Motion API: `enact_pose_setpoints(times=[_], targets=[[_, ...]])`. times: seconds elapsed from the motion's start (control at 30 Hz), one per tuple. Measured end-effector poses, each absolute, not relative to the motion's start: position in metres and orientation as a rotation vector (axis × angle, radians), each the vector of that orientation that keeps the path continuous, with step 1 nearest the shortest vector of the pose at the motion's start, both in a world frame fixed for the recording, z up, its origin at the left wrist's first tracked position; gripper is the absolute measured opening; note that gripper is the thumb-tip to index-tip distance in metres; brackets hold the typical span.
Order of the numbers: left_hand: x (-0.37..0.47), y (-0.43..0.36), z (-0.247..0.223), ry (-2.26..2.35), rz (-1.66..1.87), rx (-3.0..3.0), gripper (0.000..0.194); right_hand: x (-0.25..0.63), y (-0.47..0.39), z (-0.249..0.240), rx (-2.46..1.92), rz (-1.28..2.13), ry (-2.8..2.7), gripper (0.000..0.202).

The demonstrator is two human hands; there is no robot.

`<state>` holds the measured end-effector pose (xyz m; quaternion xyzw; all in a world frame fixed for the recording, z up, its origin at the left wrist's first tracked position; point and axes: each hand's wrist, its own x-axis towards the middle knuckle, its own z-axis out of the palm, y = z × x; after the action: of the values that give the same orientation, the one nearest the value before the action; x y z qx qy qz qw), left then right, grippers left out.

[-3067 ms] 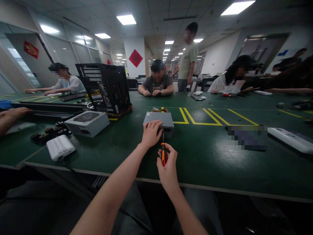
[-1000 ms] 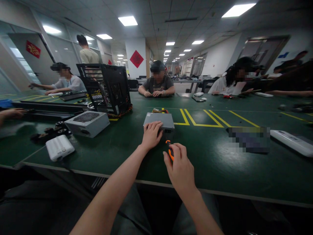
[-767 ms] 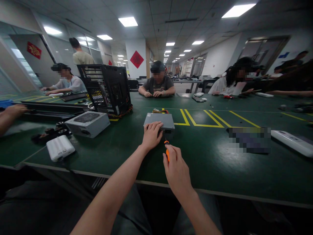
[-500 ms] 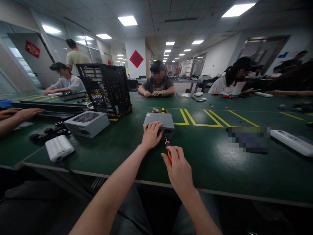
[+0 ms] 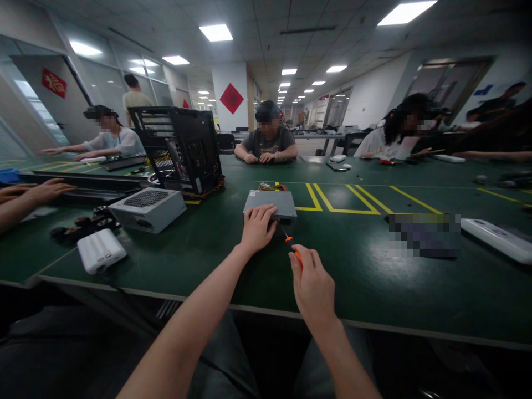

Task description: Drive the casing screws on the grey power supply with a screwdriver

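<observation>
A grey metal power supply box (image 5: pixel 276 200) rests on the green table, with coloured wires (image 5: pixel 272 187) behind it. My left hand (image 5: pixel 258 226) lies on its left front part, fingers spread over the top. In my right hand (image 5: pixel 312 277), to the right and nearer the edge, is an orange and black screwdriver (image 5: pixel 294 246). Its thin shaft points up and left at the box's front face; whether the tip touches is too small to tell.
Left of the box stand a second power supply (image 5: pixel 148 209), a white power bank (image 5: pixel 101 251) and an open black computer case (image 5: pixel 178 149). A white device (image 5: pixel 496 239) lies far right. Another person's hands (image 5: pixel 39 194) are at the left edge; several people sit around.
My right hand has moved a little right, and the screwdriver now slants more to the left. My left hand stays on the box. A standing person in the back has moved away.
</observation>
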<state>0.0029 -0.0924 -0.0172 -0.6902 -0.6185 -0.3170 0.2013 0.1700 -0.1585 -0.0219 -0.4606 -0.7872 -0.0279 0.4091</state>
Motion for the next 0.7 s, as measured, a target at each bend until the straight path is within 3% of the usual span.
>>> enact_pose_setpoints(times=[0.3, 0.7], targets=[[0.002, -0.091, -0.018, -1.731, -0.879, -1.926, 0.033, 0.158, -0.166, -0.026, -0.99, 0.013, -2.06, 0.029], [0.003, -0.093, -0.017, -1.737, -0.877, -1.926, 0.034, 0.169, -0.162, -0.024, -1.124, -0.032, -2.037, 0.027]])
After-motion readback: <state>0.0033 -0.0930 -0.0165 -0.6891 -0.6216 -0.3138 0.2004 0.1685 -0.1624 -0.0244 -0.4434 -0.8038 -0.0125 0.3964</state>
